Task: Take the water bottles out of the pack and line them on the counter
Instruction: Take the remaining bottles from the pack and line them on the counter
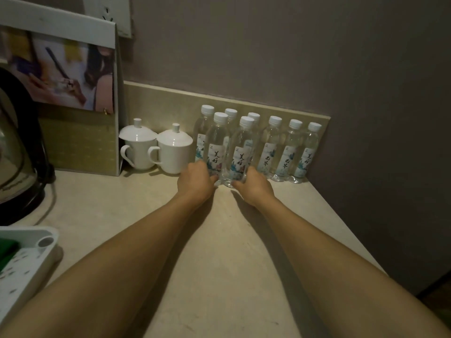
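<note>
Bottles grouped at back of counter, both hands on front pair

Water bottles (253, 147): eight visible, upright, white caps, clear w/ printed labels, standing on beige counter (219, 240) near the backsplash (170, 98). Three sit in a row at right along the wall; five are bunched to their left, two in front, three behind. No pack wrap that I can make out.

L hand (195, 180): curled round base of front-left bottle (216, 152), fingers hidden behind it.
R hand (255, 184): curled round base of front-right bottle (240, 157), thumb at the near side. The two held bottles touch each other.

Also on counter: two white lidded cups (156, 150) just left of bottles, a standing display card (73, 93), kettle (17, 147) far left, white tray (24, 259) at near-left edge.
</note>
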The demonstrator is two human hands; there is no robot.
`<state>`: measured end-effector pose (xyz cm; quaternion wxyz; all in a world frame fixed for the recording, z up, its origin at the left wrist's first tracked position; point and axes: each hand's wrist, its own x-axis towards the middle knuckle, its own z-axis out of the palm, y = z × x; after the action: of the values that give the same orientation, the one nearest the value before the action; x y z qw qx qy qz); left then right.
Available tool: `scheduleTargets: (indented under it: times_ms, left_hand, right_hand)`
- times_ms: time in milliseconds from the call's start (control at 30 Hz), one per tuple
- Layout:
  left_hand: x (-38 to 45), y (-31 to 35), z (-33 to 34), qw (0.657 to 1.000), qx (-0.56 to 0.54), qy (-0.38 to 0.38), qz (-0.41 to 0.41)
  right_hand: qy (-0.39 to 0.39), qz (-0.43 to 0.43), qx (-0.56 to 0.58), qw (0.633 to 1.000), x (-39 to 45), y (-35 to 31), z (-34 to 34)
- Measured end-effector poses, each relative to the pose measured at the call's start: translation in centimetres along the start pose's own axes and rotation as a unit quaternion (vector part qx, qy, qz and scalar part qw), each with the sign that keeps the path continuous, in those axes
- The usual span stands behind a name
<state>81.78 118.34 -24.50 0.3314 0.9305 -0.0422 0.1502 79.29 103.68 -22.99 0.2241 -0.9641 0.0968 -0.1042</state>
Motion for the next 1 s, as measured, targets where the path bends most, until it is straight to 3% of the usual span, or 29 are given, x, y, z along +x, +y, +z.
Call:
scheduleTargets:
  times_ms: [300,533,733,1000]
  left_hand:
    - [0.3,-0.5,0.0,0.999,0.033,-0.009,0.009]
    - [-0.1,1.2,-2.1,0.985,0.16,-0.052,0.028]
    - [-1.1,5.7,-2.4,0.991,0.093,-0.07,0.058]
    - [-4.9,15.8,-0.3,0.99,0.03,-0.033,0.132]
  right_hand:
    - [0.003,0.003,-0.014,1.0,-0.3,-0.3,0.5]
    - [0.002,0.006,-0.003,1.0,-0.6,-0.1,-1.4]
    - [0.035,-0.003,0.021,0.999,-1.5,0.9,-4.9]
    - [0.1,-0.007,0.058,0.993,-4.7,7.6,-12.8]
